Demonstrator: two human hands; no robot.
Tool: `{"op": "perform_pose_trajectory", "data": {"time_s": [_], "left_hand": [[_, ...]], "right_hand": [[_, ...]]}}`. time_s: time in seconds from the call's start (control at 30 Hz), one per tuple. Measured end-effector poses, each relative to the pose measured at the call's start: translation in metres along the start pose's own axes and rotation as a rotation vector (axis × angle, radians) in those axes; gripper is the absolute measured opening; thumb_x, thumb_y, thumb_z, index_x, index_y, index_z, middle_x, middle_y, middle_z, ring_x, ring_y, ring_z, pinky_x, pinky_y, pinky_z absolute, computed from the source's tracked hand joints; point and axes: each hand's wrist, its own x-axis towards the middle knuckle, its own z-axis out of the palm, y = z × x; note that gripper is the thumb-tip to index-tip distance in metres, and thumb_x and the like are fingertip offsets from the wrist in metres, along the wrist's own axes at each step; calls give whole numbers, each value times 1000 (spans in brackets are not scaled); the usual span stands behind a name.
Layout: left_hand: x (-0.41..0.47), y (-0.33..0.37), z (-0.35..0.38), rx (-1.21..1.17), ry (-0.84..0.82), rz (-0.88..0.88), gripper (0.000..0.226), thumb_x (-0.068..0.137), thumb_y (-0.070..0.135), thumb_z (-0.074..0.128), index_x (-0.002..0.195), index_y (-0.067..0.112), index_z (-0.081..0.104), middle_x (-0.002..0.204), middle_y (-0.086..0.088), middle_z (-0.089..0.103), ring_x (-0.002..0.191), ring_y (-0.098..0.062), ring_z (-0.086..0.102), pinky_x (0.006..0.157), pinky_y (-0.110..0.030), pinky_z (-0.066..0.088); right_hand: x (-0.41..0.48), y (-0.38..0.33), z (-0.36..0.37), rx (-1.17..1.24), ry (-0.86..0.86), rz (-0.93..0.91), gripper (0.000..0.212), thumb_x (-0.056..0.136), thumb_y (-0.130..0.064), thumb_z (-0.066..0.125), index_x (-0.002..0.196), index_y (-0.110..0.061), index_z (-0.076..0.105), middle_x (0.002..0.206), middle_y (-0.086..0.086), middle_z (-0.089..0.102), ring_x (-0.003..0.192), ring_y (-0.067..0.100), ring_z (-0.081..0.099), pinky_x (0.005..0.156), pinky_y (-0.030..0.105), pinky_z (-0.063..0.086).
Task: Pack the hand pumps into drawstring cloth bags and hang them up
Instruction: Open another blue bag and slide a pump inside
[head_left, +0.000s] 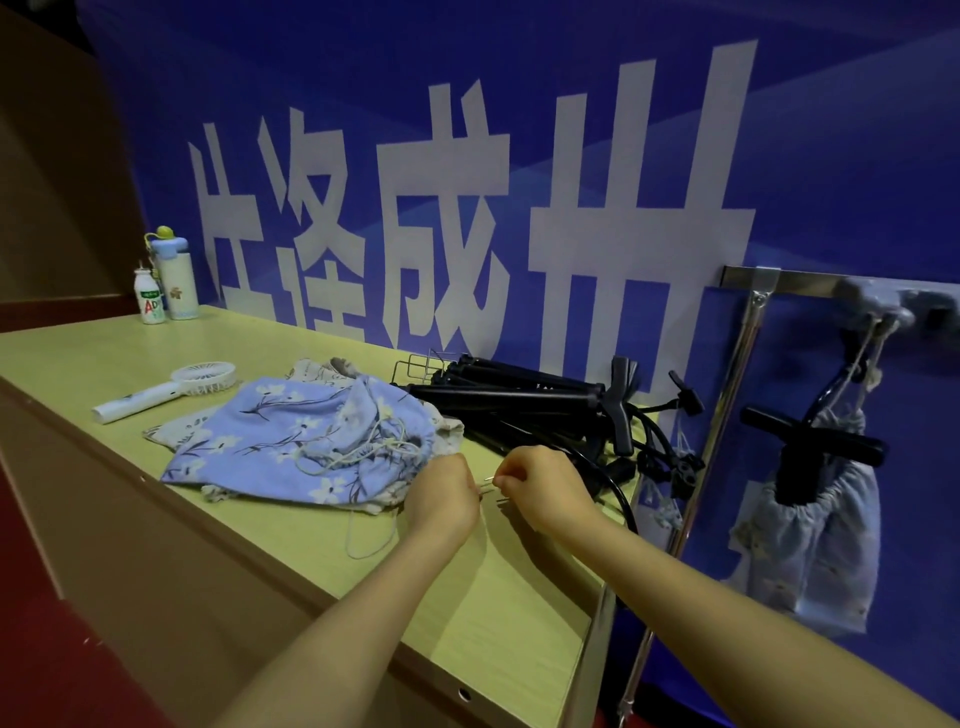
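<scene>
The left hand (444, 493) and right hand (545, 486) meet near the right end of the counter (291, 551). Their fingers are curled, each pinching a thin drawstring (488, 487) held between them. Touching the left hand lies a heap of floral cloth bags (296, 436): one blue on top and at least two paler beneath. Behind the right hand, black hand pumps (519, 402) are piled along the back edge, long axes left to right and T-handles toward the right end; I cannot count them. One filled bag (810, 530) hangs from the rail (800, 280) off the counter's right end. One fan (156, 395) and two bottles (174, 283) stand toward the left end.
</scene>
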Motion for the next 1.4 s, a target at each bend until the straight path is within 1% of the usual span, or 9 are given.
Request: {"op": "perform_pose_trajectory", "data": {"time_s": [0.2, 0.33, 0.43, 0.53, 0.7, 0.9, 1.03, 1.27, 1.4], "left_hand": [[-2, 1, -18, -499, 86, -195, 12, 92, 19, 55, 82, 14, 61, 96, -8, 69, 91, -28, 63, 76, -33, 48], [-2, -3, -25, -737, 75, -290, 29, 90, 18, 58, 61, 16, 61, 81, -11, 71, 83, -28, 68, 82, -36, 56], [-3, -10, -39, -833, 36, -301, 36, 92, 13, 55, 56, 16, 58, 59, -7, 60, 48, -15, 59, 55, -25, 54], [0, -17, -61, -913, 160, -282, 30, 92, 12, 53, 62, 16, 54, 57, -4, 56, 35, -12, 48, 41, -21, 40], [14, -44, -83, -680, 492, -290, 14, 94, 26, 54, 85, 16, 51, 75, 1, 54, 72, -24, 51, 60, -29, 37], [42, -81, -72, -228, 43, -215, 13, 90, 32, 57, 97, 21, 59, 113, -6, 66, 99, -28, 59, 82, -35, 46], [44, -80, -70, -40, -27, -176, 35, 85, 39, 64, 110, 17, 54, 118, -7, 61, 104, -28, 58, 76, -32, 42], [52, -79, -69, 141, -206, -236, 77, 81, 39, 65, 145, 25, 26, 146, -11, 34, 134, -34, 35, 102, -43, 37], [55, -88, -65, -16, -54, -232, 24, 83, 24, 63, 102, 14, 54, 107, -12, 57, 94, -30, 54, 69, -34, 39]], "right_hand": [[8, -13, 12, 443, -37, 221, 28, 90, -31, 60, 74, -8, 67, 64, 4, 64, 60, 19, 61, 60, 31, 49], [13, -38, 21, 996, -13, 314, 19, 90, -9, 59, 76, -2, 69, 44, -1, 54, 39, 8, 49, 45, 21, 42], [17, -53, 28, 1109, 7, 296, 19, 89, 0, 55, 75, 2, 68, 55, 11, 56, 40, 13, 51, 44, 23, 44], [29, -59, 35, 1116, 57, 292, 28, 91, -3, 49, 69, -7, 64, 67, 11, 62, 57, 19, 56, 58, 28, 47], [39, -64, 42, 870, 82, 186, 29, 92, -13, 47, 66, -18, 59, 82, 4, 66, 75, 22, 58, 63, 29, 43], [39, -58, 46, 425, -12, -99, 20, 96, -17, 43, 81, -13, 56, 89, 1, 65, 83, 17, 56, 71, 30, 40], [40, -48, 53, 307, 50, -88, 21, 96, -19, 39, 83, -14, 55, 90, 0, 69, 87, 25, 61, 74, 37, 47], [43, -49, 60, 367, 37, -46, 22, 95, -24, 38, 81, -13, 51, 91, 8, 68, 88, 30, 61, 74, 41, 50], [45, -58, 60, 460, -51, -39, 26, 96, -18, 42, 71, -16, 44, 67, -3, 47, 70, 19, 44, 57, 29, 31]]}}
